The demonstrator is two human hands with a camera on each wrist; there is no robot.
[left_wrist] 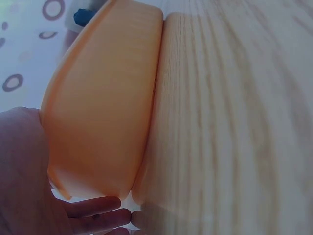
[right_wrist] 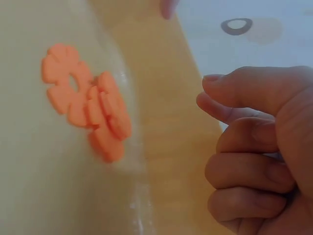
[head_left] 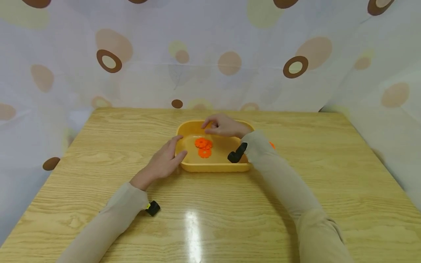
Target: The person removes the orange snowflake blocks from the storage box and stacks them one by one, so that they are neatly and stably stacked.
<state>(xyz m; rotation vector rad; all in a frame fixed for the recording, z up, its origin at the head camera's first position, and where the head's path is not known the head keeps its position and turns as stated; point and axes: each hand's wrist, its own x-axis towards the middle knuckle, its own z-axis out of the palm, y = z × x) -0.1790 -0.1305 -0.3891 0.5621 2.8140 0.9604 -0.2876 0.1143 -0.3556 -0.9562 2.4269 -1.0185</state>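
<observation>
Several orange notched flower-shaped discs (head_left: 204, 152) lie partly overlapping inside a yellow plastic tray (head_left: 215, 168). In the right wrist view the discs (right_wrist: 68, 81) show slots around their edges and a centre hole. My left hand (head_left: 164, 159) grips the tray's left end, thumb over the rim; in the left wrist view its fingers (left_wrist: 95, 210) reach past the outer wall. Above the back part of the tray hovers my right hand (head_left: 227, 126). Its thumb and forefinger tips stand slightly apart with nothing between them, and the other fingers bend loosely toward the palm.
A bit of another orange piece (head_left: 272, 145) peeks out from behind the right sleeve, outside the tray. The wooden table (head_left: 210, 204) carries everything. Behind and beside it hangs a patterned cloth (head_left: 204, 54). Each wrist wears a small black camera (head_left: 152, 208).
</observation>
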